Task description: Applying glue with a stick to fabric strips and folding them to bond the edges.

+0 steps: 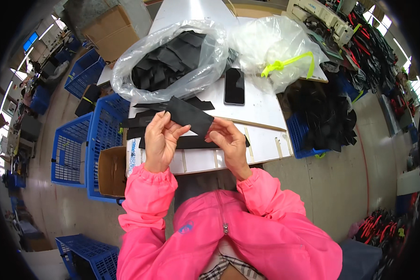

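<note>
Between my two hands a black fabric piece [190,115] is held up over the near part of the white table [261,109]. My left hand [162,137] pinches its left edge between thumb and fingers. At its right corner, my right hand [231,143] grips it with the fingers bent. Below and behind it lie several black fabric strips [193,142], partly hidden by my hands. A clear plastic bag [121,70] full of black fabric pieces [172,58] stands open just beyond. To its right a dark phone [234,87] lies flat on the table.
Another clear bag [261,44] with a yellow-green tie [284,64] sits at the back right. Blue crates [108,112] and a cardboard box [112,171] stand left of the table. On the right, black material [324,112] overflows a blue basket [299,135]. A machine [329,16] stands at the far right.
</note>
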`<action>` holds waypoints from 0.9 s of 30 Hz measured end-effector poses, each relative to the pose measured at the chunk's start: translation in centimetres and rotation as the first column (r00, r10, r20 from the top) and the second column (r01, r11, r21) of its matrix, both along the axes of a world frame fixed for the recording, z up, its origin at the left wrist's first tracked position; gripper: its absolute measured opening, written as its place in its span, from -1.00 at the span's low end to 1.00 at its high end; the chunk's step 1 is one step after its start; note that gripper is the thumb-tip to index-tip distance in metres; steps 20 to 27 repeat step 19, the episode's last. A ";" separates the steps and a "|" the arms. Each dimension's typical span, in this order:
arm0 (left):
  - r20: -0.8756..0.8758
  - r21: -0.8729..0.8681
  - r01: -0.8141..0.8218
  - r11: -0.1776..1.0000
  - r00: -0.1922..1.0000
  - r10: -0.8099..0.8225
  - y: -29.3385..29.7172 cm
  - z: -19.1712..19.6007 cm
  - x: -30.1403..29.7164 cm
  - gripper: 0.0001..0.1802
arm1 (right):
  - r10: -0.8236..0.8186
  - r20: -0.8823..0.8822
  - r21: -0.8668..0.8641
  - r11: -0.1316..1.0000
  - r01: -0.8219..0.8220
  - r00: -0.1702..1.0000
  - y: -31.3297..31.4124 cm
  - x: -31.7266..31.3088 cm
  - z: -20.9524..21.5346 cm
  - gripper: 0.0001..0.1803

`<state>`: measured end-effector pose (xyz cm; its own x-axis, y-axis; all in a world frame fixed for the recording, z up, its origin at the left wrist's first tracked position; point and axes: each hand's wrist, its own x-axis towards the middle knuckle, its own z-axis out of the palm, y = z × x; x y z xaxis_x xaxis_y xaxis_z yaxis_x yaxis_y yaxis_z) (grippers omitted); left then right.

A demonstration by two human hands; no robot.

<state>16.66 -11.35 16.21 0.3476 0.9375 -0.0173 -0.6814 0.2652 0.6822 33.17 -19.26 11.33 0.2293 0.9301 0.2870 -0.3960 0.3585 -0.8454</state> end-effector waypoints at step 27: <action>0.290 -0.399 0.203 0.894 0.953 -0.087 -4.8 -4.0 3.0 -0.78 | 0.148 -0.236 0.018 0.989 -0.148 0.960 -2.4 2.8 -0.7 -0.47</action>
